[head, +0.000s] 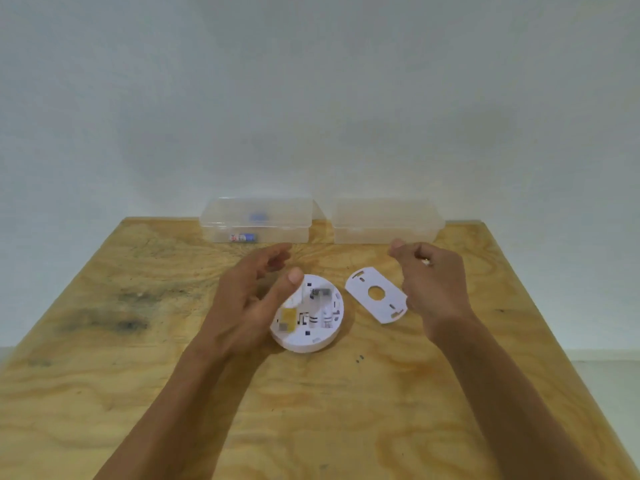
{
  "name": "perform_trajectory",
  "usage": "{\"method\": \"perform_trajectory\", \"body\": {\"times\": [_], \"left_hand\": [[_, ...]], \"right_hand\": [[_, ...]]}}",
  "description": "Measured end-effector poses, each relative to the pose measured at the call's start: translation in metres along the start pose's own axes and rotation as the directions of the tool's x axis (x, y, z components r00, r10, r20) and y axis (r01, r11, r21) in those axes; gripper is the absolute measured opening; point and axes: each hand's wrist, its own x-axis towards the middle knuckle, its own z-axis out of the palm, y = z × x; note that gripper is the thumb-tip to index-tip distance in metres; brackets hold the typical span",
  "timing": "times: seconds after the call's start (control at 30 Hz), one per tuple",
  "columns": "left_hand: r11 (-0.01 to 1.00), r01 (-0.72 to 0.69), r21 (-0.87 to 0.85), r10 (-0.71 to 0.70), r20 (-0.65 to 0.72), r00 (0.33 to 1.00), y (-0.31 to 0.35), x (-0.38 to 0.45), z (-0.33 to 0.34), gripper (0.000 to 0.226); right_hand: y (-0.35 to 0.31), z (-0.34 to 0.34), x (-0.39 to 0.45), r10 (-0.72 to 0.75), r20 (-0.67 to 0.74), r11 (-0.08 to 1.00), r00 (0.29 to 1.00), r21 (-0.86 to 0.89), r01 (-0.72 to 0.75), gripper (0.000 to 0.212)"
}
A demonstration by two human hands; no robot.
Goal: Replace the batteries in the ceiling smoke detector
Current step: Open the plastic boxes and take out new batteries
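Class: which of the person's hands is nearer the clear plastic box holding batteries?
Left. The left hand is just in front of the clear plastic box; the right hand is off to its right.

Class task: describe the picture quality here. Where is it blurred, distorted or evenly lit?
Head view: soft, even light without glare; the hands and smoke detector are motion-blurred; the far boxes look soft; wide-angle distortion splays the table edges.

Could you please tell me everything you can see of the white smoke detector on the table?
The smoke detector is a round white plastic disc lying back-side up on the wooden table, its inner parts and a yellow label showing. Its mounting plate lies detached beside it. The left hand is at its left edge.
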Motion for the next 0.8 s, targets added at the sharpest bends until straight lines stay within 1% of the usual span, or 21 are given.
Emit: {"method": "perform_trajectory", "body": {"times": [0.07, 0.13, 0.17, 0.2, 0.27, 0.3, 0.37, 0.4, 0.47, 0.57, 0.67, 0.8], "left_hand": [[0.989, -0.058, 0.133, 0.061, -0.02, 0.998, 0.012, 0.024, 0.004, 0.065], [0.952, -0.115, 0.284, 0.115, 0.016, 0.993, 0.026, 0.051, 0.012, 0.057], [0.913, -0.156, 0.376, 0.144, 0.058, 0.988, 0.031, 0.065, 0.019, 0.056], [0.865, -0.196, 0.463, 0.161, 0.114, 0.98, 0.035, 0.078, 0.027, 0.057], [0.766, -0.249, 0.592, 0.144, 0.219, 0.965, 0.042, 0.1, 0.043, 0.06], [0.722, -0.27, 0.637, 0.131, 0.257, 0.957, 0.043, 0.11, 0.051, 0.061], [0.637, -0.316, 0.703, 0.123, 0.312, 0.942, 0.042, 0.124, 0.063, 0.059], [0.601, -0.331, 0.728, 0.121, 0.326, 0.938, 0.04, 0.129, 0.068, 0.057], [0.571, -0.34, 0.748, 0.13, 0.327, 0.936, 0.035, 0.135, 0.073, 0.055], [0.593, -0.348, 0.726, 0.147, 0.327, 0.934, 0.026, 0.14, 0.075, 0.054], [0.603, -0.386, 0.699, 0.199, 0.337, 0.92, 0.019, 0.14, 0.072, 0.053], [0.611, -0.409, 0.678, 0.233, 0.34, 0.911, 0.018, 0.14, 0.073, 0.052]], "right_hand": [[0.003, -0.009, 0.018, 0.047, -0.025, 0.999, 0.999, 0.004, -0.047, 0.027], [0.005, -0.013, 0.035, 0.125, -0.044, 0.991, 0.991, 0.054, -0.123, 0.037], [0.006, -0.014, 0.042, 0.166, -0.05, 0.983, 0.985, 0.083, -0.162, 0.041], [0.007, -0.014, 0.048, 0.202, -0.051, 0.974, 0.978, 0.111, -0.196, 0.039], [0.008, -0.011, 0.055, 0.243, -0.047, 0.959, 0.969, 0.161, -0.233, 0.035], [0.009, -0.009, 0.059, 0.255, -0.049, 0.952, 0.966, 0.189, -0.242, 0.038], [0.011, -0.004, 0.065, 0.279, -0.069, 0.936, 0.958, 0.242, -0.255, 0.054], [0.012, -0.002, 0.068, 0.293, -0.079, 0.927, 0.953, 0.266, -0.263, 0.059], [0.014, 0.001, 0.073, 0.301, -0.084, 0.917, 0.95, 0.297, -0.264, 0.055], [0.016, 0.004, 0.079, 0.322, -0.081, 0.901, 0.943, 0.332, -0.279, 0.046], [0.013, 0.001, 0.081, 0.358, -0.063, 0.876, 0.932, 0.368, -0.312, 0.041], [0.009, -0.005, 0.084, 0.398, -0.059, 0.849, 0.916, 0.403, -0.343, 0.034]]}}
